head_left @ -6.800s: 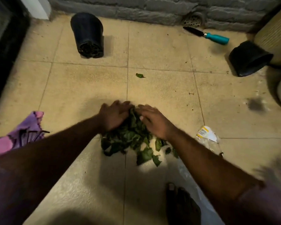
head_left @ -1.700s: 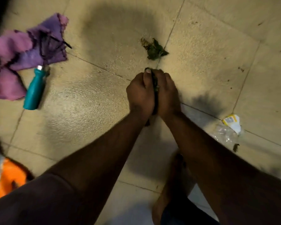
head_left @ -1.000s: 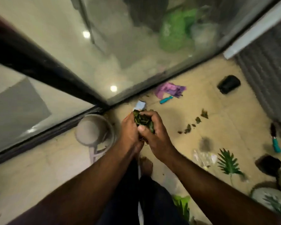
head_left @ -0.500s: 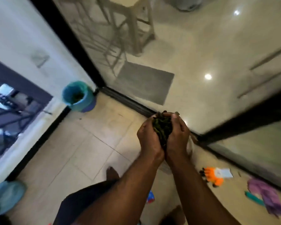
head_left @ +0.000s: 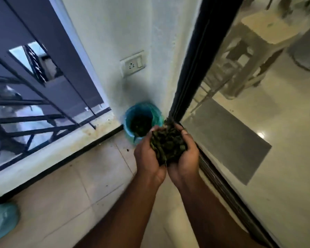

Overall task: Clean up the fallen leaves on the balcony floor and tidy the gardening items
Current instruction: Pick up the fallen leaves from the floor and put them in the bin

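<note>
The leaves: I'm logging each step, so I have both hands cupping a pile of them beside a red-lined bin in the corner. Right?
Not quite: the head view shows the bin lined in blue-green, not red. The left hand and right hand do cup the leaves beside it.

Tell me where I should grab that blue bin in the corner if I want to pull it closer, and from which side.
Grip the near rim of the blue bin, coming from above on the side facing the hands. It stands upright with its mouth open, tucked against the white wall and the door frame, so the far sides are blocked. The left hand and right hand are full of leaves; drop those first.
</note>
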`<state>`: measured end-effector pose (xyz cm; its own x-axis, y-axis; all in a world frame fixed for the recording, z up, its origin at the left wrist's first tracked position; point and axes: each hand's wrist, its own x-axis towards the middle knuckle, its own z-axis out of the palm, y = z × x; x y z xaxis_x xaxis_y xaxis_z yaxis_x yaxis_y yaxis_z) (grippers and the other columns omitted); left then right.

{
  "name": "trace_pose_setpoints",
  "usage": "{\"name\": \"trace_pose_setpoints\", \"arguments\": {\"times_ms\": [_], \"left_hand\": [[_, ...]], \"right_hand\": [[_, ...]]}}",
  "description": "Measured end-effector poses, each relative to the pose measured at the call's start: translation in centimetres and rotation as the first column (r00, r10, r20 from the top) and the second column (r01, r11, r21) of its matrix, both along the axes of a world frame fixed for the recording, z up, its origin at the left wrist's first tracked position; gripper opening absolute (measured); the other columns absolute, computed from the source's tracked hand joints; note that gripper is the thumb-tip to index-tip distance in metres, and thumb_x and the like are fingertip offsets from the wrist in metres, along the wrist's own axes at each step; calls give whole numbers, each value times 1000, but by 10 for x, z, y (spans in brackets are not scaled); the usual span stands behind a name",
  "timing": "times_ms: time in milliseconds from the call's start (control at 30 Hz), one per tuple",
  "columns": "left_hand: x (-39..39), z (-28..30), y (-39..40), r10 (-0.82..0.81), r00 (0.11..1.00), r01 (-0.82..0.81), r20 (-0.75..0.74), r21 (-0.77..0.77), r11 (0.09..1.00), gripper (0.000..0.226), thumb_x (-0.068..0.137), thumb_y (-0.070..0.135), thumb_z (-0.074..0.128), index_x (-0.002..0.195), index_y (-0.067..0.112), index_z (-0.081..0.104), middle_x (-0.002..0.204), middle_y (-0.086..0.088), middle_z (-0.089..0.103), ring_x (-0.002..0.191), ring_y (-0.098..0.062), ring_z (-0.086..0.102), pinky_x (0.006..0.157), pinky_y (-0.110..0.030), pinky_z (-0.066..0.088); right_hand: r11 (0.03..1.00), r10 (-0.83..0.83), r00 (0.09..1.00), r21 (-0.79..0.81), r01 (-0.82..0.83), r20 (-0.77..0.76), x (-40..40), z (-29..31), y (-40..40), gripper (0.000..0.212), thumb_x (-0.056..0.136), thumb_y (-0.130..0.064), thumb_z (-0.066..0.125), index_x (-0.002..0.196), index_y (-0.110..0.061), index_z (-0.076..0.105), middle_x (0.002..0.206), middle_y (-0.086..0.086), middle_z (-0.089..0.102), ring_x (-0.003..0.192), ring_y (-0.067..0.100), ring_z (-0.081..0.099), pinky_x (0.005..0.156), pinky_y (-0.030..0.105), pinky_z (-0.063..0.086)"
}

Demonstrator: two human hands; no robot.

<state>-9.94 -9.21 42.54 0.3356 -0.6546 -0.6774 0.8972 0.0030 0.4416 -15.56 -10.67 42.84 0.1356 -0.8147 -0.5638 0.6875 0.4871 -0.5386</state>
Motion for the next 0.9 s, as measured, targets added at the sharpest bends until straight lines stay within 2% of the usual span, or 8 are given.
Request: {"name": "trace_pose_setpoints", "arguments": {"times_ms": [167, 300, 433, 533, 667, 733, 800, 900], "left_hand": [[89, -150, -110, 73, 988, -101, 134, 215, 971, 30, 94, 32, 57, 104, 7, 70, 105, -15, 72, 97, -28, 69, 90, -45, 54], [136, -251, -166, -82, 995, 92, -56, 205, 974, 72, 89, 71, 32, 123, 15, 62, 117, -16, 67, 107, -34, 64, 97, -50, 49], [162, -291, -178, -274, 958, 287, -90, 218, 933, 76, 89, 73, 24, 128, 16, 57, 116, -14, 63, 103, -34, 61, 90, -46, 48], [173, -305, -176, -312, 950, 291, 24, 299, 909, 67, 94, 67, 26, 134, 18, 48, 121, -11, 59, 97, -29, 59, 92, -47, 48], [168, -304, -168, -314, 937, 257, 150, 312, 915, 55, 100, 51, 30, 145, 19, 35, 146, -10, 41, 131, -28, 43, 94, -47, 44], [153, -297, -160, -327, 918, 245, 225, 326, 913, 48, 102, 44, 32, 143, 19, 39, 145, -9, 43, 133, -26, 41, 100, -47, 41], [123, -289, -148, -396, 883, 303, 251, 339, 891, 44, 102, 43, 34, 138, 20, 43, 139, -7, 49, 128, -23, 45, 100, -47, 42], [63, -275, -116, -565, 782, 451, 264, 387, 804, 34, 101, 42, 39, 124, 21, 52, 117, -4, 60, 111, -20, 56, 86, -41, 51]], "right_hand": [[964, 158, 983, 198, -175, 96, 97, -152, -111, 48, 91, -30, 45, 130, -4, 54, 130, 21, 57, 120, 35, 55, 102, 44, 45], [952, 165, 981, 243, -186, 102, 134, -255, -167, 57, 95, -49, 35, 133, -11, 54, 131, 20, 57, 121, 36, 54, 102, 45, 44], [935, 196, 980, 294, -199, 40, 143, -316, -191, 67, 89, -65, 38, 136, -19, 49, 130, 18, 56, 117, 37, 54, 99, 51, 45], [933, 226, 973, 301, -199, -55, 140, -332, -194, 66, 93, -63, 33, 142, -20, 41, 140, 16, 47, 124, 35, 48, 106, 51, 38], [934, 177, 983, 326, -149, -58, 123, -311, -188, 60, 98, -56, 28, 144, -18, 35, 149, 14, 34, 134, 35, 36, 111, 50, 31], [931, 176, 982, 335, -142, -74, 107, -295, -178, 60, 98, -55, 28, 141, -13, 39, 149, 16, 31, 137, 37, 32, 112, 47, 31], [939, 159, 983, 321, -122, -92, 80, -286, -161, 58, 99, -53, 29, 134, -10, 45, 140, 17, 41, 130, 34, 40, 109, 42, 34], [945, 76, 992, 324, -38, -104, 24, -271, -119, 55, 99, -51, 33, 124, -7, 53, 105, 12, 56, 104, 25, 54, 99, 37, 43]]}}
